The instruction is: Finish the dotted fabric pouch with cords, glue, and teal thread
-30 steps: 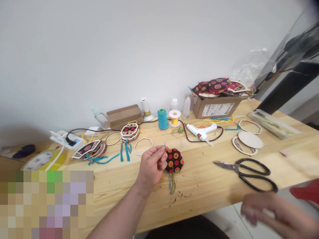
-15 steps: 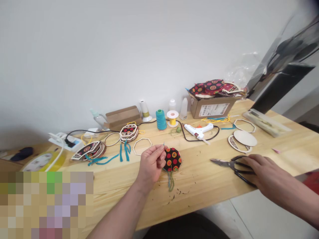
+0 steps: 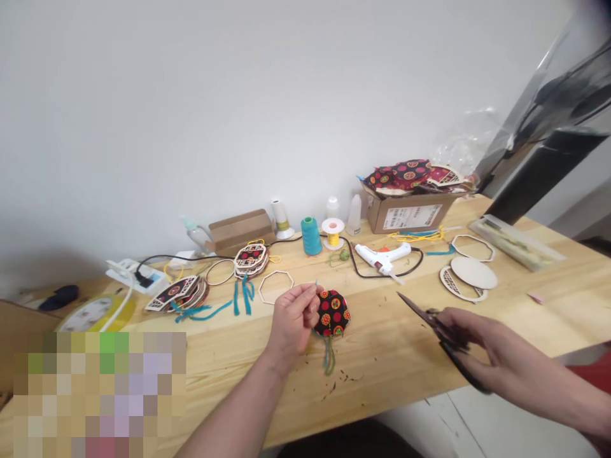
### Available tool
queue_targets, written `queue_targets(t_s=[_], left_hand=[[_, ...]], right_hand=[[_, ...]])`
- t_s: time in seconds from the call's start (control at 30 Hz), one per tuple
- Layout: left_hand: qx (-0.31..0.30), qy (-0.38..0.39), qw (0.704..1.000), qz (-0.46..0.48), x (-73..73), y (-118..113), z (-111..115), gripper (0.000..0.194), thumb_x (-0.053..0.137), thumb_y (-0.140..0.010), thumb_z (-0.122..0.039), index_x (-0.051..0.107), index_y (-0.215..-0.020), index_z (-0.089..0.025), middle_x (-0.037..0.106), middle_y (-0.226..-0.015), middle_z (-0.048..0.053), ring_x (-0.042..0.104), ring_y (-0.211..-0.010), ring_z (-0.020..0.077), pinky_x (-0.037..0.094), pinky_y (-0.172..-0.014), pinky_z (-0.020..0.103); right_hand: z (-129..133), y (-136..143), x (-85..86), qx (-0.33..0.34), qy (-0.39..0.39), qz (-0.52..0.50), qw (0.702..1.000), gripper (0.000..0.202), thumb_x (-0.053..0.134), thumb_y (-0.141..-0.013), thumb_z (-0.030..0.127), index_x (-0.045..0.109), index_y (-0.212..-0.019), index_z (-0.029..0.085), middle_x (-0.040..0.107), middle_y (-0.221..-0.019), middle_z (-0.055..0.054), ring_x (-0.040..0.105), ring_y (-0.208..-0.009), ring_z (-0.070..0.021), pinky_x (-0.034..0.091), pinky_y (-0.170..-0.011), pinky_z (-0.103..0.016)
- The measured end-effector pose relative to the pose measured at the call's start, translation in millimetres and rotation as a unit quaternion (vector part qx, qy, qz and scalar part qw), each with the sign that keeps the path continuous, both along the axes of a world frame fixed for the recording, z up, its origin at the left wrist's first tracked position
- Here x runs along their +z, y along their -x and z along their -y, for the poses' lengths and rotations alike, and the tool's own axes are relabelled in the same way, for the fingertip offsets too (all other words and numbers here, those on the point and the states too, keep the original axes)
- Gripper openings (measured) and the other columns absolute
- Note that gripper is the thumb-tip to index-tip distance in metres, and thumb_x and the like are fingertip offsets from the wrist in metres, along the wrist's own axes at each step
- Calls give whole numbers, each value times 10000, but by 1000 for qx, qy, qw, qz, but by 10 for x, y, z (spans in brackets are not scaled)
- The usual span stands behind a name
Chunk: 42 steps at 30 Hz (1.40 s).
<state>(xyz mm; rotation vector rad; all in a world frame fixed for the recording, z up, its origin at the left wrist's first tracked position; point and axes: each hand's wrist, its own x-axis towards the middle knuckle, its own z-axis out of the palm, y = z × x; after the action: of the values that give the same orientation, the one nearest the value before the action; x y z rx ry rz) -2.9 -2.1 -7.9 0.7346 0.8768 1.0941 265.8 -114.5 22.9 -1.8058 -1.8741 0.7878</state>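
My left hand (image 3: 296,317) is closed in a pinch at the upper left edge of a round fabric-covered piece (image 3: 333,313), black with red and orange flowers. A small blue tip pokes up above the pinching fingers. Green and blue cords (image 3: 329,356) hang from the bottom of the piece. Over to the right, my right hand (image 3: 487,346) is wrapped round the black handles of a pair of scissors (image 3: 429,321). Their blades point up and left, toward the middle of the table, and look closed or nearly so.
Behind the hands lie a white glue gun (image 3: 383,257), a teal thread cone (image 3: 312,236) and a yellow spool (image 3: 333,233). A cardboard box (image 3: 405,213) of fabric pieces stands at the back right. Stacked patterned pieces (image 3: 179,294) lie left; wooden discs (image 3: 474,273) lie right. Dark scraps dot the table.
My right hand has picked the scissors up off the table and turned them slightly, handles now inside the fingers. My left hand keeps its pinch on the fabric piece. The view has shifted a little.
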Motion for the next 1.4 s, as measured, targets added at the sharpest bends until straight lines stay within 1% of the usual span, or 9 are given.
queue_targets(t_s=[0.13,0.2,0.33,0.5,0.67,0.8,0.93,1.1,1.4], left_hand=[[4,12,1000,-2,-6,3,-20,210,722,-646,-282,644,-696,-93,402,-435,-70,228,-371,1,137,-367,143],[7,20,1000,2,-13,6,-28,203,717,-656,-279,646,-698,-94,397,-432,-73,226,-369,1,137,-367,145],[17,42,999,8,-29,10,-39,183,706,-669,-271,654,-706,-99,393,-424,-75,227,-361,4,140,-368,152],[25,56,998,9,-13,5,-30,183,710,-663,-279,651,-692,-109,383,-421,-77,233,-362,7,145,-372,157],[23,67,997,5,22,9,5,184,710,-668,-284,651,-677,-110,378,-413,-78,237,-357,6,145,-378,162],[20,69,997,-2,27,16,27,168,707,-674,-272,670,-691,-109,397,-419,-68,284,-369,9,173,-391,155],[20,71,997,-2,19,12,27,155,708,-672,-261,674,-685,-110,400,-418,-66,290,-373,8,179,-387,146],[16,77,997,6,17,-4,38,148,714,-666,-253,672,-678,-112,405,-415,-66,299,-375,7,190,-385,135],[-1,68,998,6,12,-9,66,149,699,-687,-249,670,-691,-103,407,-414,-65,311,-375,8,196,-388,135]], right_hand=[[-195,282,112,99,90,-182,974,441,614,-696,520,547,-968,180,577,-919,-62,545,-815,-197,471,-721,-311],[-315,380,112,133,106,-234,957,556,525,-724,622,531,-1045,170,560,-965,-80,533,-824,-194,461,-741,-325],[-553,545,51,186,189,-266,927,633,294,-801,694,541,-935,127,520,-768,-51,496,-631,-133,441,-614,-286],[-735,686,-96,207,252,-286,901,672,235,-794,725,528,-824,122,472,-593,-1,484,-482,-103,391,-479,-229],[-815,757,-117,212,250,-296,897,670,261,-782,735,534,-808,124,473,-588,6,487,-459,-92,376,-438,-204],[-898,787,-85,226,212,-295,904,639,267,-797,715,517,-791,127,452,-573,14,484,-465,-92,398,-441,-206],[-952,790,-157,229,194,-302,905,627,281,-810,695,528,-781,119,431,-550,22,470,-446,-86,390,-417,-197],[-949,807,-204,206,223,-324,896,621,334,-776,717,525,-771,126,433,-548,30,460,-432,-77,394,-407,-192],[-919,823,-186,214,200,-320,901,559,377,-791,678,504,-742,136,377,-516,54,399,-408,-58,375,-399,-180]])
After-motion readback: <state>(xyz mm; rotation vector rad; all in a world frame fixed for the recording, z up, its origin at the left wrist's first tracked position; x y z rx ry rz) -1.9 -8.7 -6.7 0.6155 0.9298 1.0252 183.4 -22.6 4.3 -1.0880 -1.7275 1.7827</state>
